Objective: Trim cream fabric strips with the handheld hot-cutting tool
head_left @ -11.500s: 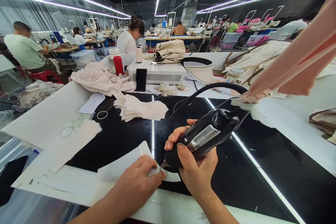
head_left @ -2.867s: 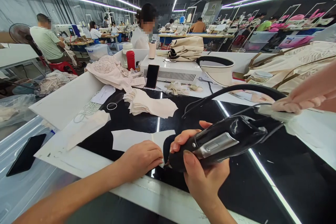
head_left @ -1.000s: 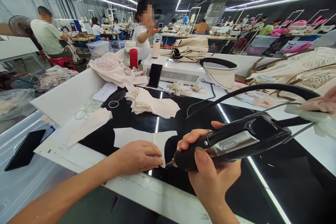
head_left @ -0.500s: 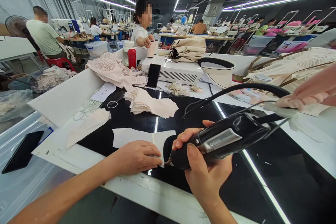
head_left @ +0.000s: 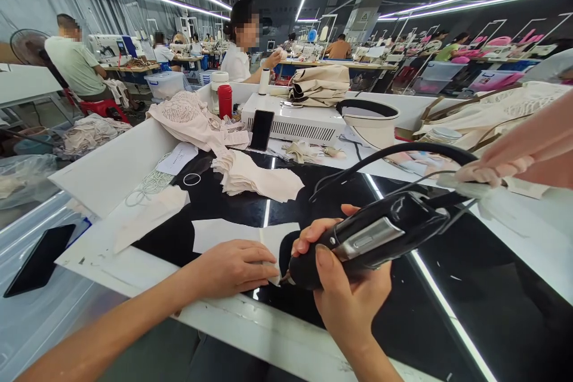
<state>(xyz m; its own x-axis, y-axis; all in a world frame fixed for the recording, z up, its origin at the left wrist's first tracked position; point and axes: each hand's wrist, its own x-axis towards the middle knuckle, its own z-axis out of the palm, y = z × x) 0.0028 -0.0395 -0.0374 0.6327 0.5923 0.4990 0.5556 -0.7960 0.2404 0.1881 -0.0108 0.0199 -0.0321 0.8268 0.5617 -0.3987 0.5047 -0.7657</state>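
My left hand [head_left: 235, 265] lies with its fingers stretched out over the right part of a white fabric piece [head_left: 224, 234] on the black table surface. My right hand [head_left: 353, 298] is wrapped round a black corded handheld tool [head_left: 373, 243] with a silver panel. The tool's thin tip meets or nearly meets the fabric edge beside my left fingertips; exact contact is too small to tell. Past the fabric is a stack of beige cut pieces [head_left: 259, 176]. Pale cloth [head_left: 477, 182] is wrapped round the tool's cord at the right.
A phone [head_left: 262, 129] leans against a white vented box [head_left: 295, 119]. Around it are a red bottle [head_left: 224, 101], a beige bra [head_left: 192, 116] and a visor [head_left: 369, 122]. Another phone [head_left: 38, 259] lies far left. A co-worker [head_left: 242, 48] sits across the table.
The tool and my right hand have shifted very slightly left. Across the table, the co-worker's hand has lifted away from the box with a pale item, leaving a white spool in view.
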